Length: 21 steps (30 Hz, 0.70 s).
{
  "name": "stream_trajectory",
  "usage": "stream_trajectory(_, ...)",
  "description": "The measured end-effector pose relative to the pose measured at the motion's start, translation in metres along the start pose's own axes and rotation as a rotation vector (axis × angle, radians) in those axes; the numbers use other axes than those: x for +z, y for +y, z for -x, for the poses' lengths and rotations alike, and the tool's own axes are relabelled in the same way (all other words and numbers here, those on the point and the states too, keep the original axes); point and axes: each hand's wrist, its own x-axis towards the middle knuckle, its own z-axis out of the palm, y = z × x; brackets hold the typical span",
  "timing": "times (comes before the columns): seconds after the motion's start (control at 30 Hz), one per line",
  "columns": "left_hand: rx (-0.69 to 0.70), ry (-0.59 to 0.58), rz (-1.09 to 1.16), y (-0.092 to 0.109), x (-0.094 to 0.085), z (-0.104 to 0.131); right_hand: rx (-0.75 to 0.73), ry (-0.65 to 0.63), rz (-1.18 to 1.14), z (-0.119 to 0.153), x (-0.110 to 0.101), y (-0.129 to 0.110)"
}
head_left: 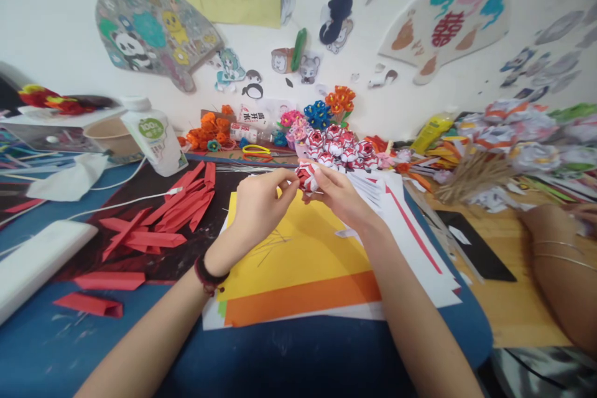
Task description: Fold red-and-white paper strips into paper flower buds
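Observation:
A red and white paper flower (308, 177) is held over the yellow sheet (303, 249) by my right hand (340, 196), its fingers wrapped round the bloom. My left hand (261, 202) is at the flower's left side, thumb and index finger pinched close to its petals; whatever is between those fingertips is too small to make out. Thin wire pieces (273, 244) lie on the yellow sheet below my left hand. Just behind the held flower stands a bunch of similar red and white flowers (338, 143). Folded red paper strips (172, 205) are piled at the left.
A white bottle (156, 137), a white power strip (44, 264) and a cable are on the left. Yellow-handled pliers (256, 150) lie at the back. Another person's arm (562, 267) rests at the right, near a black board (476, 245) and brown sticks (476, 177).

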Motion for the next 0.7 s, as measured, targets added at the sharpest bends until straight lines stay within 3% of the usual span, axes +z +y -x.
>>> stream_trajectory(0.33,0.088,0.036,-0.134,-0.004,0.003,0.004,0.008,0.006,0.042,0.002,0.002,-0.002)
stream_trajectory(0.6,0.391,0.125,-0.501,-0.015,0.005,0.01,0.029,0.007,0.044,0.002,0.007,0.0)
stream_trajectory(0.7,0.331,0.127,-0.423,-0.011,0.003,0.008,0.025,0.009,0.023,0.002,0.006,0.001)
